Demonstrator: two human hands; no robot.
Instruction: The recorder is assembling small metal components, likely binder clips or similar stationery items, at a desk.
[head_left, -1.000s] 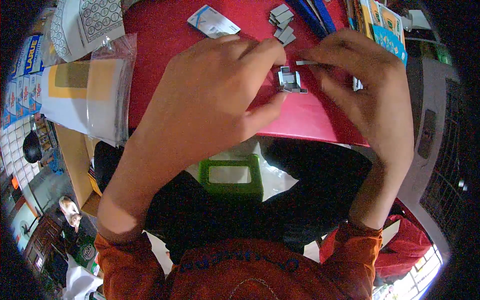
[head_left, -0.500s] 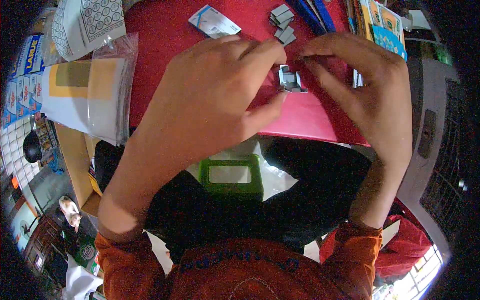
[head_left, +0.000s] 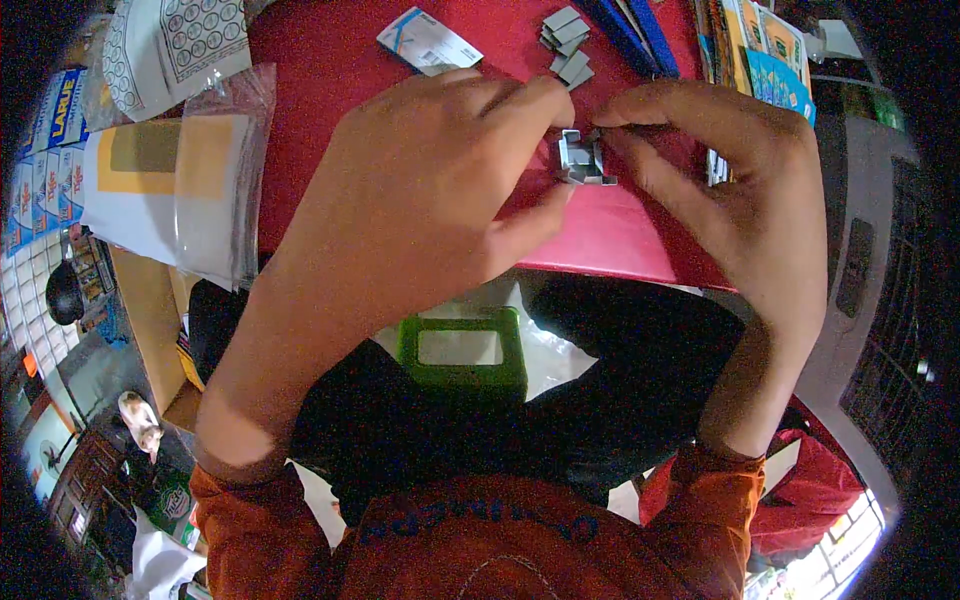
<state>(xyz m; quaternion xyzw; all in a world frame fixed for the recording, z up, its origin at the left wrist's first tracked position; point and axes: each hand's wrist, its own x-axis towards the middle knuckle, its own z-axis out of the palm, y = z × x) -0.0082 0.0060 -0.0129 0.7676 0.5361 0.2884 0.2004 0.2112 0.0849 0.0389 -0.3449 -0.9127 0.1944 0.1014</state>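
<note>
My left hand (head_left: 430, 190) holds a small grey-white open box (head_left: 582, 160) between thumb and index finger, just above the red tabletop. The box looks like thin folded card, with its flaps standing up and thin walls inside. My right hand (head_left: 755, 175) comes in from the other side, thumb and index finger pinched together at the box's upper right flap. Its fingertips partly cover what they grip. Beyond the hands lies a loose pile of small grey folded pieces (head_left: 566, 45). A flat white and blue packet (head_left: 430, 42) rests left of that pile.
Blue strips (head_left: 640, 40) and a stack of colourful booklets (head_left: 760, 60) lie at the far right. Clear plastic sleeves with papers (head_left: 215, 190) hang over the left edge. A green box (head_left: 462, 350) sits at my lap; a cat (head_left: 139, 420) is on the floor.
My right fingertips have shifted slightly at the box's upper right edge, and its right flap stands a little differently. The left hand has barely moved.
</note>
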